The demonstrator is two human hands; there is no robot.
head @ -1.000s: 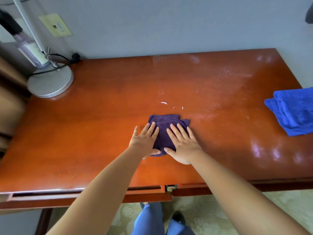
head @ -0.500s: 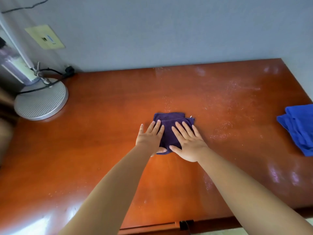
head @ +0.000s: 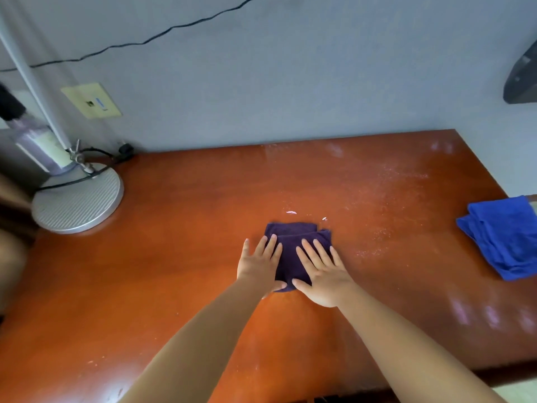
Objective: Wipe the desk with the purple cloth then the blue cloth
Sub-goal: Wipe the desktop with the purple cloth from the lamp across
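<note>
Soft folded purple cloth (head: 293, 237) mid-surface (head: 174, 257).
Left hand (head: 258, 264) and right hand (head: 322, 274) press it flat-fingered, nothing clenched; limp, it bunches.

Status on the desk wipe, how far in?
Early. Both hands, left and right, press flat on the folded purple cloth mid-desk. White specks and dust still cover the reddish wooden desk beyond it. The folded blue cloth lies untouched at the right edge.
</note>
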